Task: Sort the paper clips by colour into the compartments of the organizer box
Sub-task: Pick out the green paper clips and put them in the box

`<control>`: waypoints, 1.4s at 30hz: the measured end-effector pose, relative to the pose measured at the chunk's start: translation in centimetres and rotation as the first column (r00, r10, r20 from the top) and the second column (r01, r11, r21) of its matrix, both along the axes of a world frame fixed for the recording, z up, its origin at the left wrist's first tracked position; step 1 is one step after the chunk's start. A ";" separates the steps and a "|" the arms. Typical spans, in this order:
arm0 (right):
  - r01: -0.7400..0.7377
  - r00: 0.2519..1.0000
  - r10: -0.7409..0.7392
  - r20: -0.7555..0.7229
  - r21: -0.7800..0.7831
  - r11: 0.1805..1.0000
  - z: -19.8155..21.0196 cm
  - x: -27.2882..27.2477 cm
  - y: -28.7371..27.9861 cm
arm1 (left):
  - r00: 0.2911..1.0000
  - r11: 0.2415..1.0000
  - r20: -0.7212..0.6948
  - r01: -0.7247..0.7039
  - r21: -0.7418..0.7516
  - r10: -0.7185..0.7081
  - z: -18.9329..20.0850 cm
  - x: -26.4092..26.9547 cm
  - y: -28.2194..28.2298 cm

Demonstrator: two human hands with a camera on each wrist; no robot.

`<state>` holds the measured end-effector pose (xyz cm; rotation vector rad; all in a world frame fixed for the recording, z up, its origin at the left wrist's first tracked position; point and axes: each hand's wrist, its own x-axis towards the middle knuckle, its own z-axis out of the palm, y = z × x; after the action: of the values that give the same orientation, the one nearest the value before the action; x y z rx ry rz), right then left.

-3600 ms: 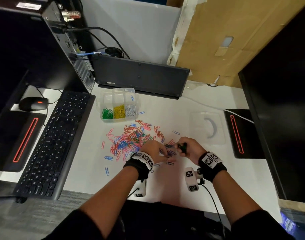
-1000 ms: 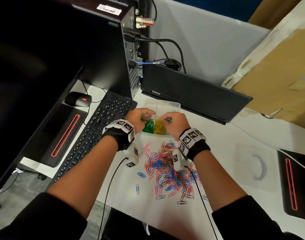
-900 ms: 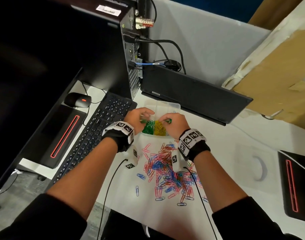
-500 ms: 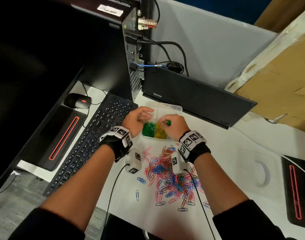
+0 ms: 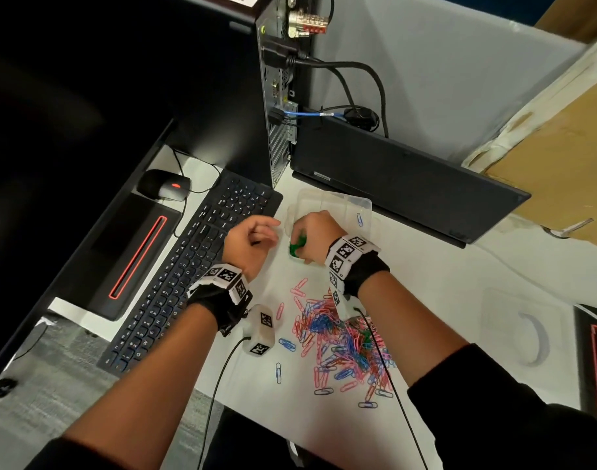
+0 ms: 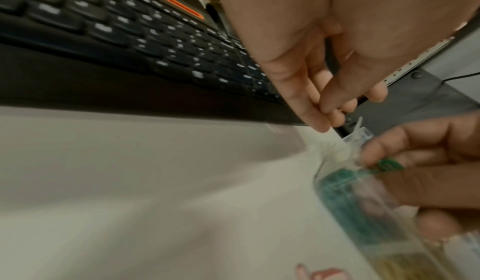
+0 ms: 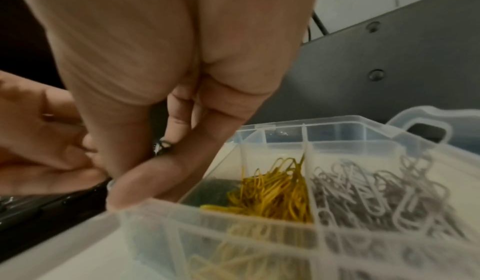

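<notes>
The clear organizer box stands between the keyboard and a black laptop. My right hand hovers over its front left compartment and pinches a few green paper clips; the left wrist view shows these green clips between thumb and fingers. Yellow clips fill the middle compartment and white clips the right one. One blue clip lies in a back compartment. My left hand hangs just left of the box, loosely curled and empty. A mixed pile of pink and blue clips lies nearer me.
A black keyboard lies left of the box, with a mouse behind it. A PC tower and the dark laptop stand at the back. The clear lid rests at the right.
Both hands went from the pile up to the box. Over the last second my left hand drew back left off the box, while my right hand shifted left over the green compartment.
</notes>
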<state>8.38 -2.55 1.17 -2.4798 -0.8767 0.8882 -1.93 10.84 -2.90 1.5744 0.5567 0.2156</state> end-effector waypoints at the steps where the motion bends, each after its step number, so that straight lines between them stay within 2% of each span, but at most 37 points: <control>1: -0.009 1.000 0.010 0.016 -0.010 1.000 0.0 0.0 0.3 | 1.000 1.000 -0.021 0.010 0.028 -0.010 -0.4 -0.6 0.2; 6: -0.037 0.994 0.041 0.100 -0.041 0.999 0.0 0.3 0.5 | 0.996 0.996 -0.077 0.052 0.066 -0.047 0.0 -2.8 -0.7; 8: -0.046 0.995 0.047 0.088 -0.010 0.999 -0.1 0.3 0.0 | 0.989 0.991 -0.119 0.099 0.087 -0.089 0.2 -3.3 -1.2; 10: -0.018 0.995 0.013 0.095 0.052 0.999 0.1 0.3 -0.8 | 0.970 0.967 -0.187 0.186 0.175 -0.153 0.1 -4.0 -1.4; 12: 0.061 0.992 -0.075 0.104 0.134 0.989 0.6 0.4 -2.1 | 0.937 0.903 -0.252 0.314 0.293 -0.244 0.1 -4.9 -1.7; 15: 0.180 0.973 -0.211 0.093 0.265 0.947 1.4 0.2 -5.1 | 0.868 0.765 -0.281 0.495 0.412 -0.410 0.3 -6.2 -3.2; 17: 0.250 0.958 -0.278 0.067 0.274 0.929 1.3 -0.7 -7.5 | 0.831 0.683 -0.302 0.556 0.473 -0.467 -0.1 -6.7 -4.6; 21: 0.283 0.950 -0.299 0.093 0.157 0.946 0.0 -3.4 -12.7 | 0.817 0.628 -0.358 0.577 0.522 -0.452 -0.3 -6.9 -7.1; 24: 0.323 0.944 -0.327 0.047 0.072 0.944 -0.9 -5.2 -15.2 | 0.795 0.594 -0.416 0.606 0.529 -0.442 -0.2 -6.6 -8.3; 29: 0.343 0.938 -0.344 0.051 0.032 0.939 -1.7 -7.7 -16.2 | 0.768 0.547 -0.504 0.638 0.543 -0.395 -0.3 -6.1 -9.3; 32: 0.362 0.926 -0.357 0.125 -0.016 0.932 -2.3 -8.4 -16.1 | 0.790 0.559 -0.512 0.606 0.566 -0.337 0.0 -6.1 -9.3; 35: 0.370 0.908 -0.362 0.211 0.000 0.929 -3.2 -8.9 -15.6 | 0.823 0.553 -0.493 0.559 0.617 -0.282 0.3 -5.7 -9.6; 38: 0.319 0.924 -0.313 0.220 0.007 0.948 -3.5 -9.2 -14.6 | 0.832 0.532 -0.435 0.555 0.639 -0.345 0.4 -5.1 -10.8; 42: 0.380 0.912 -0.391 0.121 0.104 0.919 -3.3 -9.3 -14.6 | 0.797 0.512 -0.442 0.603 0.612 -0.412 0.7 -4.5 -12.8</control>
<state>-0.88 -17.11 -2.16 -2.5408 -0.4222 0.5386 -6.44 -1.98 -2.20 2.5248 0.1315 -0.2675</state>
